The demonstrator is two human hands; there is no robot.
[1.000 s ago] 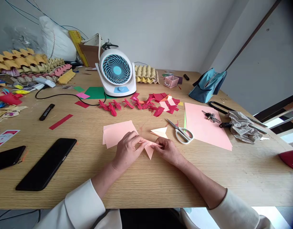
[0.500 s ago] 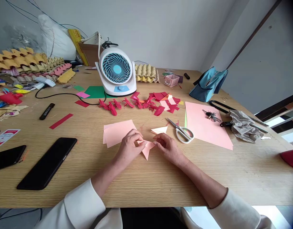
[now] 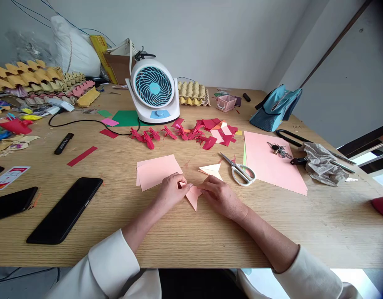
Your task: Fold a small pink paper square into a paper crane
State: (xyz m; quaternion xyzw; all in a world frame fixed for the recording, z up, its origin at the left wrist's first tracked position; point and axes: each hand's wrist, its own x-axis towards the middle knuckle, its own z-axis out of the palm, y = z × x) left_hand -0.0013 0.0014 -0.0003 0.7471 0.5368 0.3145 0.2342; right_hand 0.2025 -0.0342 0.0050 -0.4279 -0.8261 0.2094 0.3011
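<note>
Between my hands is a small folded piece of pink paper (image 3: 194, 196), one point hanging down toward me. My left hand (image 3: 173, 190) pinches its left side between thumb and forefinger. On the other side, my right hand (image 3: 221, 195) grips its right edge with bent fingers. Just beyond the fingertips lies a cream-and-pink folded paper piece (image 3: 211, 168). Scissors with white handles (image 3: 240, 171) rest to the right of it, blades pointing away. Flat pink paper sheets (image 3: 157, 169) lie behind my left hand.
Red paper cutouts (image 3: 179, 131) spread in front of a white fan (image 3: 155, 93). Keys (image 3: 280, 150) lie on large pink sheets (image 3: 263, 166) at right, near a blue bag (image 3: 276, 109). A black phone (image 3: 65, 211) and a marker (image 3: 63, 143) are at left.
Both hands keep their pinch on the folded pink paper, whose lower point has tilted slightly to the right. The view has shifted a little.
</note>
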